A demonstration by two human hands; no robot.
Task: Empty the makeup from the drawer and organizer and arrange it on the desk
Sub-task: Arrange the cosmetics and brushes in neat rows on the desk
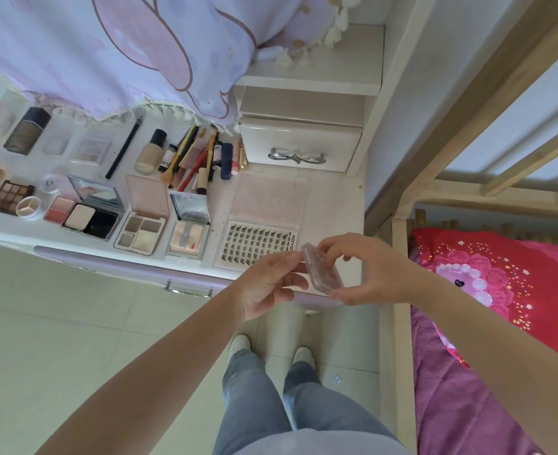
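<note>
A small clear pink compact case (323, 269) is held over the desk's front right corner. My left hand (271, 284) pinches its left edge, and my right hand (372, 270) grips its right side with thumb beneath. On the white desk (333, 205) lie an open lash tray (258, 246), several open palettes (141, 229), a pile of brushes and pencils (195, 156) and a foundation bottle (149, 152). The small drawer (299, 147) at the back is closed.
A lilac cloth (107, 50) hangs over the back of the desk. A desk drawer with a metal handle (189, 289) runs under the front edge. A wooden bed frame (402, 198) and red bedding (500, 290) stand to the right. My feet are on the tiled floor (74, 323).
</note>
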